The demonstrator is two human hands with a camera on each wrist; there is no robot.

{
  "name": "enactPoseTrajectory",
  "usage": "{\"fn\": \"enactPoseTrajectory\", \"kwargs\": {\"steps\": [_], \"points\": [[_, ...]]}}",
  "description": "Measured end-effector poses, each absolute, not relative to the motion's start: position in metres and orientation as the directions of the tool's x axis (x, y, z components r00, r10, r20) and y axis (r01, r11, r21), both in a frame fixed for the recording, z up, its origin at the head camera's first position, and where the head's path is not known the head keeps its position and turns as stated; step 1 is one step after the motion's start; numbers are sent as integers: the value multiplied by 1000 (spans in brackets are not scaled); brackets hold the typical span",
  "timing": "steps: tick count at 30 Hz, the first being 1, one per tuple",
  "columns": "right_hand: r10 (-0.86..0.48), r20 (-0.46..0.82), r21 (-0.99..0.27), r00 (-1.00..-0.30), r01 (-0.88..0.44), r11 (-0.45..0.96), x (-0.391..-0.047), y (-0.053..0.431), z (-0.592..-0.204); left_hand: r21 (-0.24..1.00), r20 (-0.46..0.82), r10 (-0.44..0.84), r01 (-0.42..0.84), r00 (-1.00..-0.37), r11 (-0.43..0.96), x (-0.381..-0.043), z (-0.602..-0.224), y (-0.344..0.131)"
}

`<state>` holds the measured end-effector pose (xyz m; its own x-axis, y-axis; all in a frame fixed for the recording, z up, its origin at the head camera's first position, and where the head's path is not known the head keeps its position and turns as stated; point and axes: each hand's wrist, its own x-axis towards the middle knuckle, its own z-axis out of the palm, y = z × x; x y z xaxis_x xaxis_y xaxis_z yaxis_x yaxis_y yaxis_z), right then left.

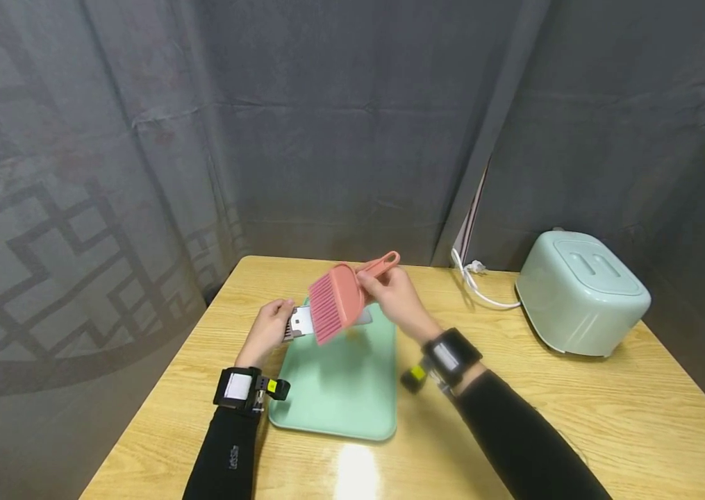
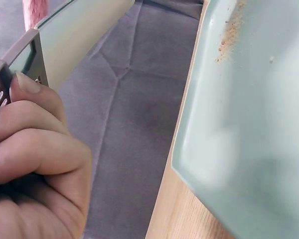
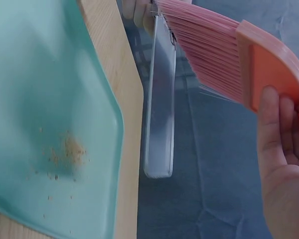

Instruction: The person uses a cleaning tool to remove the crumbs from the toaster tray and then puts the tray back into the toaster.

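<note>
My left hand (image 1: 267, 328) grips the slotted brown-grey end of a long, narrow metal crumb tray (image 3: 160, 109), thumb pressed on its frame in the left wrist view. The crumb tray is held up above a mint-green serving tray (image 1: 339, 399). In my right hand (image 1: 401, 304) is a pink brush (image 1: 346, 295), pinched where its head meets the looped handle. Its bristles (image 3: 204, 50) point left and overlap the crumb tray's middle in the head view. Light brown crumbs (image 3: 72, 149) lie scattered on the serving tray, toward its far end.
A mint-green toaster (image 1: 583, 292) stands at the right of the wooden table (image 1: 471, 410), its white cord (image 1: 480, 295) running to the back edge. Grey curtains (image 1: 339, 139) hang behind and at both sides. Both wrists wear black straps with small cameras.
</note>
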<state>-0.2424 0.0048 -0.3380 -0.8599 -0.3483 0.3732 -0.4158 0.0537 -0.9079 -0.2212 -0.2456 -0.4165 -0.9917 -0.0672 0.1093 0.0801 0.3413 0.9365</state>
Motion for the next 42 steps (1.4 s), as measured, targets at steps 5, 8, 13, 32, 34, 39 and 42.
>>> {"fn": "enactPoseTrajectory", "kwargs": {"steps": [5, 8, 13, 32, 34, 39, 42], "points": [[-358, 322, -928, -877, -366, 62, -244, -3, -342, 941, 90, -69, 62, -994, 332, -219, -414, -243], [-365, 302, -937, -881, -346, 59, -245, -6, -344, 946, 75, -63, 51, -995, 321, -219, -413, -243], [-392, 288, -941, -874, -335, 54, -233, -7, -331, 949, 83, -51, 64, -995, 310, -219, -412, -243], [-358, 301, -896, -884, -390, 212, -229, -3, -327, 946, 80, -56, 58, -995, 318, -220, -411, -242], [-355, 302, -898, -885, -389, 207, -235, -1, -333, 947, 82, -57, 59, -995, 317, -220, -411, -243], [-319, 304, -892, -898, -386, 236, -246, 5, -344, 951, 78, -61, 55, -995, 304, -220, -412, -245], [-288, 317, -873, -904, -397, 284, -246, 9, -344, 958, 71, -69, 49, -995, 284, -220, -412, -246]]}}
